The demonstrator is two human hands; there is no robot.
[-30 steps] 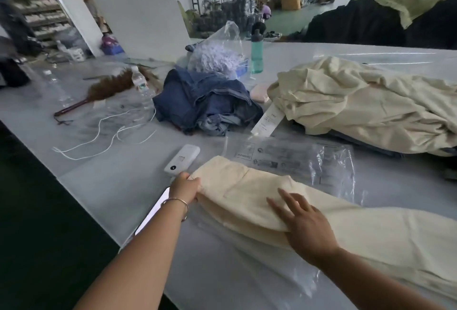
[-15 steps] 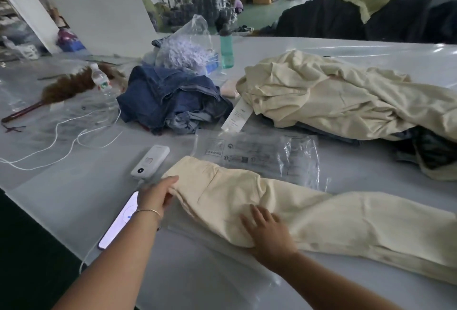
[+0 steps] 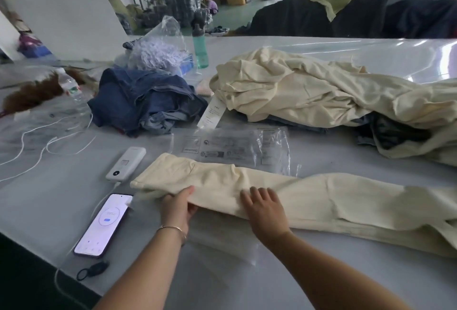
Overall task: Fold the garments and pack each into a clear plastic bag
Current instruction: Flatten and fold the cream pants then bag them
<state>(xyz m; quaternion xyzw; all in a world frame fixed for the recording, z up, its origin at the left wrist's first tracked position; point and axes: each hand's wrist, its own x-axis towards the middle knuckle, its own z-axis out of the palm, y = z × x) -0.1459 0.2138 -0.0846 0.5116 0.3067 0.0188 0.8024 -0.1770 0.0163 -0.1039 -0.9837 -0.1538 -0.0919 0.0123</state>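
Note:
A pair of cream trousers (image 3: 309,195) lies folded lengthwise across the grey table, waist end to the left. My left hand (image 3: 176,207) holds the near edge of the waist end, thumb on top and fingers under the cloth. Flat on the trousers a little to the right rests my right hand (image 3: 265,208), fingers straight. A clear plastic bag (image 3: 235,147) with printed labels lies just behind the trousers. Another clear bag (image 3: 222,238) lies under the near edge of the trousers.
A heap of cream garments (image 3: 321,89) fills the right back, a pile of denim (image 3: 146,101) sits at the left. A lit phone (image 3: 102,224), a white power bank (image 3: 126,163), cables, a green bottle (image 3: 200,47) and a feather duster (image 3: 32,93) lie around.
My left hand has slid right along the waist edge and now grips it from below. My right hand has stayed flat on the cloth. The camera has turned left and down.

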